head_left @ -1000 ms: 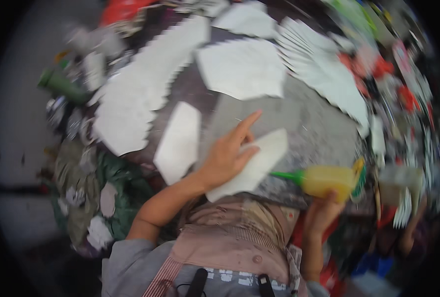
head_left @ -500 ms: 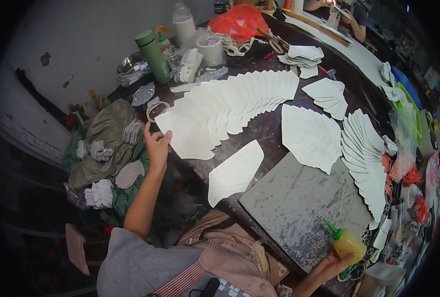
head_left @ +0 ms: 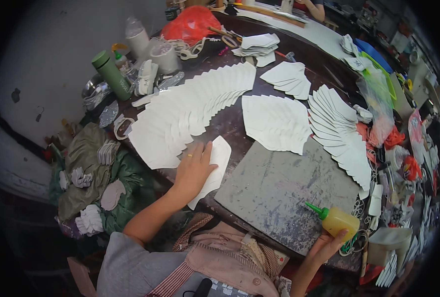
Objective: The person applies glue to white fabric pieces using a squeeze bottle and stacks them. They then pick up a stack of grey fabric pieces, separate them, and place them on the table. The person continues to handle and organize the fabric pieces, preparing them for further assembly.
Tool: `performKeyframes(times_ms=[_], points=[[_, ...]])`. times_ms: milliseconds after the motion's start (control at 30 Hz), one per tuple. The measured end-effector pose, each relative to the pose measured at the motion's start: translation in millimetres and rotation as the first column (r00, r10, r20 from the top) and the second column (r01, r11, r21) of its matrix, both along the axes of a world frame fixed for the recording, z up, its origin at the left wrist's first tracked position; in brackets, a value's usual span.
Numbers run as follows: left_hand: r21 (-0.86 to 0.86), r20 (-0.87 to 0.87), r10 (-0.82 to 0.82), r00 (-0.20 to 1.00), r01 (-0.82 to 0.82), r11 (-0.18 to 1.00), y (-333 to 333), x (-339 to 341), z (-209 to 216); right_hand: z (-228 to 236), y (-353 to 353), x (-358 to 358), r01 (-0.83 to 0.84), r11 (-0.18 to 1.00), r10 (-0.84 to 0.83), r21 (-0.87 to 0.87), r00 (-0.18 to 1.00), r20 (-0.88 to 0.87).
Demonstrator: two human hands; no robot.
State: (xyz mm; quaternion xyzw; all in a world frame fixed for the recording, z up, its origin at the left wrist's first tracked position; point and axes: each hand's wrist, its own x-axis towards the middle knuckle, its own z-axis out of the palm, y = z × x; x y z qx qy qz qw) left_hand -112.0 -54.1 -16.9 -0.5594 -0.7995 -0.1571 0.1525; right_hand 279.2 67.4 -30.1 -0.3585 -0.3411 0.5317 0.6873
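A single white cut piece [head_left: 217, 166] with faint drawn lines lies near the front edge of the dark table. Over its left part my left hand [head_left: 192, 172] is laid palm down, fingers stretched out and open, hiding some of it. Just beyond, a long overlapping fan of white pieces [head_left: 195, 101] curves across the table. At the lower right, my right hand [head_left: 327, 243] is closed round a squeeze bottle [head_left: 340, 222] of yellowish glue-like liquid. Its green nozzle tips toward the upper left, above the scuffed grey board [head_left: 284, 193].
More white pieces lie fanned out [head_left: 277, 123] beyond the board and along its right side [head_left: 341, 138]. Scissors [head_left: 230, 40], a green flask [head_left: 112, 75] and a red plastic bag [head_left: 191, 25] stand at the back. Cloth bundles [head_left: 88, 163] are heaped at the left.
My left hand has moved right, from the near end of the long fan onto the single piece. The whole view has shifted right; my right hand still holds the bottle.
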Motion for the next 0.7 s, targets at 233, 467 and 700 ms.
performKeyframes(times_ms=[233, 467, 700], points=[[0.24, 0.563, -0.226, 0.795, 0.105, 0.965, -1, 7, 44, 6, -4, -1, 0.002, 1.0, -0.002, -0.015, 0.999, -0.044], [0.367, 0.812, -0.557, 0.172, 0.591, 0.718, 39, 53, 77, 5, 4, 10, -0.116, 0.99, 0.106, -0.074, 0.985, -0.133], [-0.007, 0.363, -0.741, 0.566, 0.796, 0.605, 70, 91, 28, 29, 20, -14, -0.156, 0.98, 0.164, -0.126, 0.985, 0.055]])
